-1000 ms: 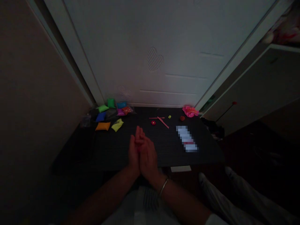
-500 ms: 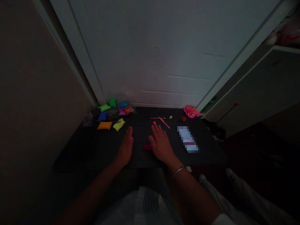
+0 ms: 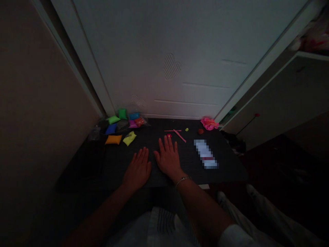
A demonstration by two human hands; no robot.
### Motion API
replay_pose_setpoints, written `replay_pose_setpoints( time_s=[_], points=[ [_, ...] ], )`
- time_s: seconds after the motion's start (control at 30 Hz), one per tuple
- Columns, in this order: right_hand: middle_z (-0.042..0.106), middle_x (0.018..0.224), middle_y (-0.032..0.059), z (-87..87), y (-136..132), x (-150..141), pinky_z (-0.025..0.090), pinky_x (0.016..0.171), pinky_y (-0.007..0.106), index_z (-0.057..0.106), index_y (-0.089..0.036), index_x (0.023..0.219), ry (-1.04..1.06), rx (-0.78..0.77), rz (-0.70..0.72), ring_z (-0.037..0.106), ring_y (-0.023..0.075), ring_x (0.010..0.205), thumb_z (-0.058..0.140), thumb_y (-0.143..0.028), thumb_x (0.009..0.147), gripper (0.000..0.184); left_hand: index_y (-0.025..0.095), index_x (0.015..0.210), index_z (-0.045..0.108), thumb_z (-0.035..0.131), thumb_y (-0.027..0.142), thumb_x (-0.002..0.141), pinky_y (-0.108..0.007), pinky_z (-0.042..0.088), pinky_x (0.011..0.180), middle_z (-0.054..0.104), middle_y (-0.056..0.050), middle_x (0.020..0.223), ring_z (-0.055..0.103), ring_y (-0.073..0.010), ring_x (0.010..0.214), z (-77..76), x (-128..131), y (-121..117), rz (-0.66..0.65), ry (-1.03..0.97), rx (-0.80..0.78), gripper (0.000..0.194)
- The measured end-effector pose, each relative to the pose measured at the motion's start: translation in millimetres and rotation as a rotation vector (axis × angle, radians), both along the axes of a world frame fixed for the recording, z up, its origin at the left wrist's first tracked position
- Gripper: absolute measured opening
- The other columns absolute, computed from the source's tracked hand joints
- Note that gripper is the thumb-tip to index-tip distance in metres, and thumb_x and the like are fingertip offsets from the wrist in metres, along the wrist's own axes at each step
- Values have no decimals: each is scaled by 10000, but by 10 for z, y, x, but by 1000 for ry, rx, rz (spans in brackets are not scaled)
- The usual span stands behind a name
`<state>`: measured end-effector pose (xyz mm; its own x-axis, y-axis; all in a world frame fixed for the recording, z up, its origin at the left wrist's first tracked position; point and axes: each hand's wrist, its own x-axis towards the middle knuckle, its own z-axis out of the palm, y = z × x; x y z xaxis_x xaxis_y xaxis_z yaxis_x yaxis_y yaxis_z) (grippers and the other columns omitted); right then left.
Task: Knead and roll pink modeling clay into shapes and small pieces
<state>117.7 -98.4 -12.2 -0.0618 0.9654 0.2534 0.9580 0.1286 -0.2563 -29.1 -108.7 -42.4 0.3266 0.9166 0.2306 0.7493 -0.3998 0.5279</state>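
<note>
My right hand lies palm down on the dark table, fingers stretched and spread. The magenta clay-like roll that was beside it is hidden, and I cannot tell whether it lies under the palm. Just past its fingertips is a small red piece with a pale yellow centre. Beyond that, two thin pink sticks, one of them a broader pink tool, lie crossed. To the left, my left hand rests flat with its fingers extended, holding nothing visible. The yellow packet is the nearest thing ahead of it.
Several coloured packets, among them an orange one and a blue one, lie at the back left. A pixelated pale rectangle, a dark red lump and a pink ruffled object are on the right. A white door panel stands behind.
My left hand has turned from edge-on to palm down. My right hand has shifted slightly left and spread its fingers; the magenta roll beside it no longer shows.
</note>
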Motion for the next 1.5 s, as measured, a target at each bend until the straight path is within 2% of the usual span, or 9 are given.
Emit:
replay_pose_setpoints(
  time_s=[0.1, 0.2, 0.47, 0.77, 0.93, 1.03, 1.27, 1.33, 1.5],
  points=[
    [172, 1444, 138, 36, 354, 33, 56, 1032, 531, 354, -166, 1319, -5, -45, -17, 105, 285, 1330, 344, -464, 862, 546, 141, 1320, 355, 355, 331, 822, -442, 100, 1073, 295, -98, 1404, 227, -260, 1304, 5, -4, 6, 6, -14, -10, 533],
    [184, 1446, 114, 49, 391, 47, 45, 1018, 560, 398, -203, 1294, -10, -81, 4, 100, 298, 1329, 334, -464, 866, 505, 127, 1323, 348, 348, 334, 825, -445, 92, 1072, 287, -110, 1408, 220, -267, 1305, 15, 0, 13, 10, -6, -12, 539],
    [290, 1413, 99, -9, -540, 7, 145, 1028, 517, 390, -221, 1301, 37, -106, 76, 177, 303, 1311, 346, -474, 858, 512, 118, 1329, 329, 331, 333, 828, -465, 95, 1065, 274, -129, 1410, 208, -271, 1308, 6, 4, 21, 4, 74, -12, 545],
    [155, 1453, 116, 82, 345, 2, 24, 990, 602, 358, -215, 1317, -45, -140, -57, 72, 329, 1325, 286, -510, 865, 544, 77, 1319, 333, 299, 309, 842, -448, 192, 1054, 323, -147, 1390, 263, -263, 1289, 33, 2, 3, 16, 291, 81, 531],
    [275, 1421, 88, 33, -274, 0, 110, 996, 575, 391, -248, 1297, -53, -183, 24, 182, 331, 1302, 216, -504, 880, 520, 63, 1303, 354, 281, 285, 846, -431, 272, 1025, 354, -144, 1375, 294, -252, 1277, 31, 9, 1, 25, 495, 185, 513],
    [253, 1429, 95, -22, -583, -15, 103, 1011, 560, 321, -231, 1338, -48, -155, 44, 136, 342, 1311, 248, -558, 852, 590, 55, 1300, 357, 278, 294, 849, -429, 278, 1024, 346, -145, 1378, 289, -255, 1278, 12, 5, 6, 23, 531, 203, 516],
    [181, 1448, 115, 34, 146, -4, 30, 960, 641, 352, -235, 1318, -90, -108, -39, 72, 346, 1321, 243, -535, 866, 553, 57, 1303, 351, 280, 300, 856, -427, 272, 1029, 343, -146, 1380, 290, -254, 1278, 3, 3, 6, 28, 529, 198, 514],
    [188, 1445, 118, 40, 187, 2, 23, 960, 641, 370, -225, 1309, -97, -109, -36, 74, 350, 1320, 247, -533, 866, 553, 58, 1303, 352, 279, 299, 857, -427, 269, 1030, 341, -144, 1382, 286, -251, 1280, 4, 5, 4, 33, 522, 195, 511],
    [249, 1424, 133, -48, -466, 6, 93, 1000, 581, 330, -197, 1335, -66, -124, 35, 147, 354, 1306, 259, -577, 840, 628, 47, 1294, 363, 286, 293, 849, -430, 285, 1018, 348, -154, 1375, 300, -256, 1273, 29, 11, 5, 20, 534, 170, 514]
  ],
)
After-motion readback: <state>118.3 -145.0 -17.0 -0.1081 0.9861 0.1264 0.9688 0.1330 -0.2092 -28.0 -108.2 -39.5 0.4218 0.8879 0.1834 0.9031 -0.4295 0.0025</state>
